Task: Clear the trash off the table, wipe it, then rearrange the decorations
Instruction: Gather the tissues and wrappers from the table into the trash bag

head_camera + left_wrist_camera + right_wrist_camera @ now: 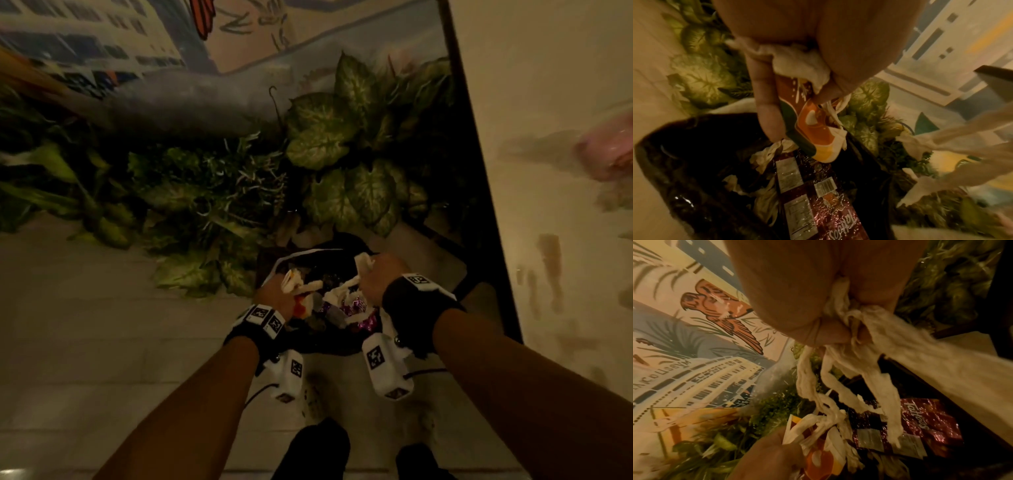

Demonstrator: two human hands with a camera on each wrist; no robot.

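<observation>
- Both forearms reach down from the near edge of the head view, each wrist wearing a black strap with a white camera box; two dark shoes stand on the tiled floor below them.
- Left hand (276, 298) is over the left side of a black-lined trash bin (337, 339); its fingers (767, 104) and thumb are clamped on an orange and green wrapper (811, 129) together with a wad of crumpled white tissue (799, 65).
- Right hand (379, 278) is over the bin's right side; its fingers are curled tight on a bunch of white tissue strips (863, 344) that hang down toward the bin.
- Some strips stretch across from the right hand to the left hand's bundle.
- Inside the bin, directly below both hands, lies a shiny maroon snack bag (818, 203) among more crumpled tissue.
- Leafy green plants (329, 137) crowd the floor on the far side of the bin, against a painted wall mural (694, 337) with an orange parrot.
- At the right, a pale tabletop (548, 171) with a dark edge runs beside the bin; something pink and blurred lies on it.
</observation>
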